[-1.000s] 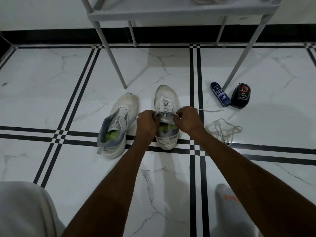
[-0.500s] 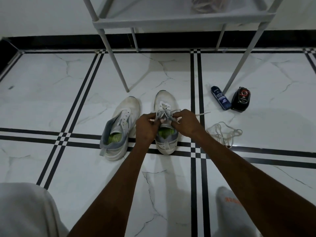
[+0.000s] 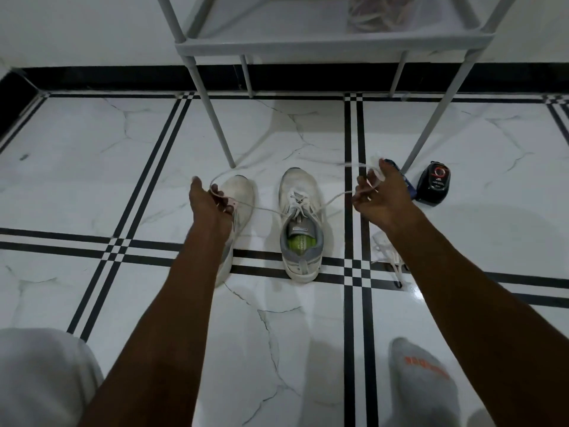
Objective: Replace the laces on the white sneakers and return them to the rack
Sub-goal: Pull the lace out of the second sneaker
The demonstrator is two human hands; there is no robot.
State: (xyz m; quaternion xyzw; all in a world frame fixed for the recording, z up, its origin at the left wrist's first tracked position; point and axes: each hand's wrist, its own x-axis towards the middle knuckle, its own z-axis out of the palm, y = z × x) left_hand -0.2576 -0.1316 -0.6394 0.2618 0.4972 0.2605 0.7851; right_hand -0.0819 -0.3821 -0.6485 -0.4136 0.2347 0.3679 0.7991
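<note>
A: Head view: the person's left hand (image 3: pixel 212 202) and right hand (image 3: pixel 380 201) were held wide apart above the floor (image 3: pixel 92 167), each one gripping one end of the lace (image 3: pixel 331 199) of the right sneaker (image 3: pixel 301 224).

B: How were the fingers closed?

A: The left hand's fingers were curled around its end, which made a loop above the hand. The right hand had its end wound around the curled fingers, with the thumb pointing up. From both hands the lace ran down to the top eyelets of the shoe.

B: And where were the shoes?

A: The right sneaker stood upright on the floor, its toe towards the rack (image 3: pixel 326 47) and its heel on the black tile lines. The left sneaker (image 3: pixel 238 198) lay just beside it and was partly hidden behind the left forearm.

B: Anything more?

A: A loose lace (image 3: pixel 388 257) lay on the floor under the right forearm. A black tin (image 3: pixel 433 186) stood near a rack leg, and a blue bottle (image 3: pixel 405 183) showed only partly behind the right hand. A grey sock (image 3: pixel 425 377) was at the bottom edge.
</note>
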